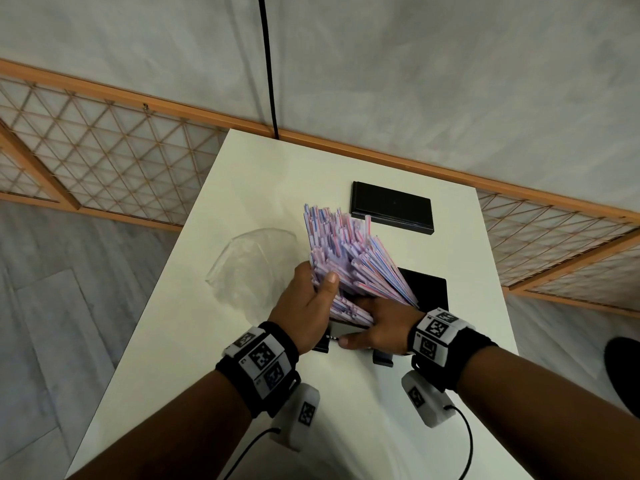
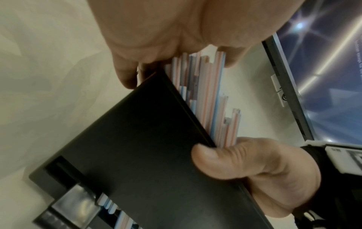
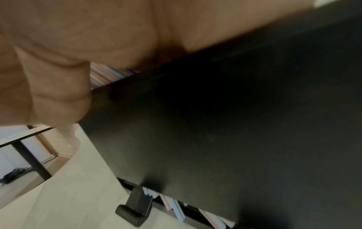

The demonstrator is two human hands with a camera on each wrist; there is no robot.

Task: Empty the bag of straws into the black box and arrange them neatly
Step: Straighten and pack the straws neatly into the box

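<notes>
over the black box (image 1: 427,289) on the worktop (image 1: 194,323), we grip the fanned straws (image 1: 349,258) with left hand (image 1: 311,303) and right hand (image 1: 381,323) curled round them. risk: uneven ends snag the rim; loosened straws spill beside the empty bag (image 1: 249,265).

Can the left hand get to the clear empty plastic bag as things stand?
Probably yes, but not freely: the clear plastic bag lies on bare white table just left of the left hand, nothing between. That hand grips the striped straws, so it must let go first.
</notes>
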